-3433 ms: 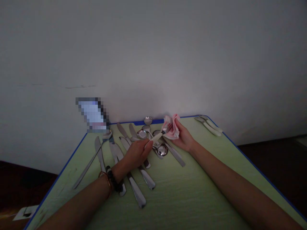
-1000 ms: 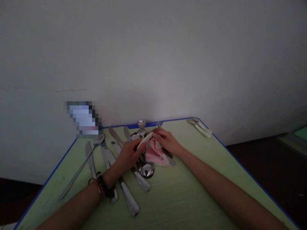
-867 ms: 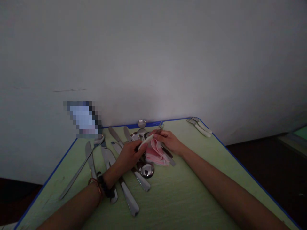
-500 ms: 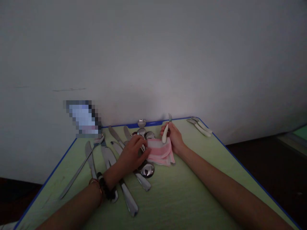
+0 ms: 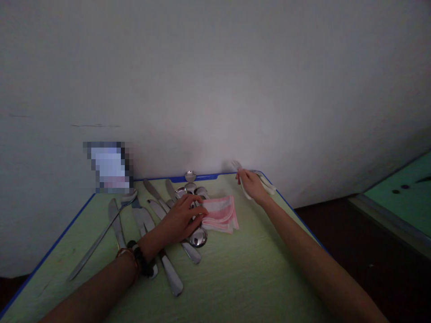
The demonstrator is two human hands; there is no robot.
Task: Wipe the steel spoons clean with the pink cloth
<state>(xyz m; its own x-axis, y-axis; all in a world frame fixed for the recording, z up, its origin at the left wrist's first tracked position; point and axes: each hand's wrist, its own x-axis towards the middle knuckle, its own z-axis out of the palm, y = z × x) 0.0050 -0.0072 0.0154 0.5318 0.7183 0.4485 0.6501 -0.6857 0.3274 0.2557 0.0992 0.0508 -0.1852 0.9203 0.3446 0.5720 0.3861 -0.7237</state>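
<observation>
My right hand point(image 5: 252, 185) is closed round the white handle of a small fork point(image 5: 239, 174), held at the far right corner of the green table point(image 5: 242, 269), just beside other white-handled forks point(image 5: 269, 185) lying there. My left hand point(image 5: 182, 218) rests with fingers spread over the pile of spoons point(image 5: 191, 190) and touches the edge of a folded pink cloth point(image 5: 220, 214). A round spoon bowl point(image 5: 198, 237) shows just below my left hand.
Several table knives point(image 5: 168, 269) and a long-handled spoon point(image 5: 101, 237) lie in a row on the left half of the table. A white wall stands right behind the table's blue far edge. Another green surface point(image 5: 404, 197) shows at the right.
My right hand took the white-handled fork from the left hand and carried it right, to the far corner. The pink cloth was laid flat on the table, and my left hand settled on the spoons.
</observation>
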